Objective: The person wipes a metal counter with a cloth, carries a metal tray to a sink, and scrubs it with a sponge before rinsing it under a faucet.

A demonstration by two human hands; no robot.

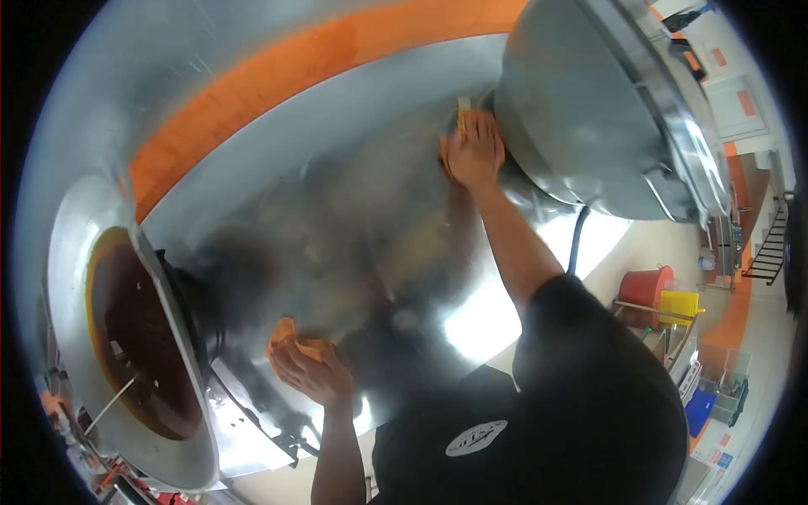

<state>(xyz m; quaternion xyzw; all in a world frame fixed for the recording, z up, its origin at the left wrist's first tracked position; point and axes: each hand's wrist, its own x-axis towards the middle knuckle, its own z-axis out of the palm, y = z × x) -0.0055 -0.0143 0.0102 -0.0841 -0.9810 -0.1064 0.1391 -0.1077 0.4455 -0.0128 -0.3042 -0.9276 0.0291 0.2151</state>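
My left hand (324,374) holds a bunched orange cloth (286,328) against the shiny metal worktop (370,210). Farther forward, my right hand (475,156) presses another orange cloth (448,156) onto the same surface, its fingers bent over the fabric. That hand is right beside the base of a large grey rounded machine with a metal rim (581,109). A small yellowish piece sticks up just past its fingers; I cannot make out what it is.
At left stands a metal bowl (71,278) with dark brown liquid and a thin stick in it. An orange band (337,46) runs along the back wall. A black cable (578,240) hangs by the machine. A red bucket (644,290) and yellow container (678,305) stand at right.
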